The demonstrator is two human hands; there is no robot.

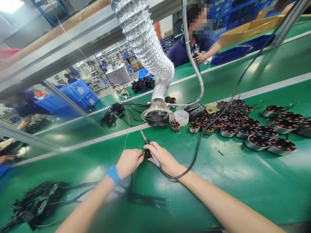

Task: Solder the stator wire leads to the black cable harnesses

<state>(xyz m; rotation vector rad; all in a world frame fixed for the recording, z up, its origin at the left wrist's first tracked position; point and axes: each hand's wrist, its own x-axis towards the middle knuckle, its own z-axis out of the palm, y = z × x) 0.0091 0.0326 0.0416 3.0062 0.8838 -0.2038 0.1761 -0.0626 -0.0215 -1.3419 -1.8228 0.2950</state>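
My right hand (163, 158) is closed around a soldering iron (147, 144) whose tip points up and away; its black cable loops back past my forearm. My left hand (129, 161), with a blue wrist strap (113, 174), is closed on a small part I cannot make out, pressed against the right hand's fingers, where a small dark round piece (147, 153) shows between the two hands. A thin solder wire (126, 129) runs up from the left hand. Both hands rest low over the green bench (218, 181).
A silver fume duct with a round grille (157, 117) hangs just beyond my hands. Several round copper-wound motor stators (257, 131) lie at right, a white cup (181, 117) beside the duct. Black wired parts (36, 202) lie at left. Another person (191, 48) works across the bench.
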